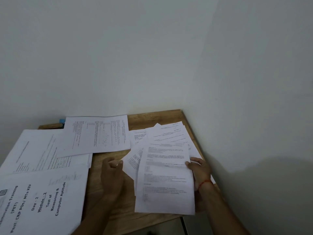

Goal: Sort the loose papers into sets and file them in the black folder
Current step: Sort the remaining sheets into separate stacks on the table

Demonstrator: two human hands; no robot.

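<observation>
Presently the right hand grips the front sheet of the fanned loose papers on the bench, toward 3 o'clock, thumb on top; the left hand, fingers curled, sits at the fan's 9 o'clock edge, and I cannot tell whether it holds anything; printed stacks lie toward 9 o'clock.

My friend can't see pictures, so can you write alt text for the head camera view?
A person's right hand holds a printed sheet over a fan of loose papers on a wooden table. The left hand is curled at their edge; more printed stacks lie to the left.
</observation>
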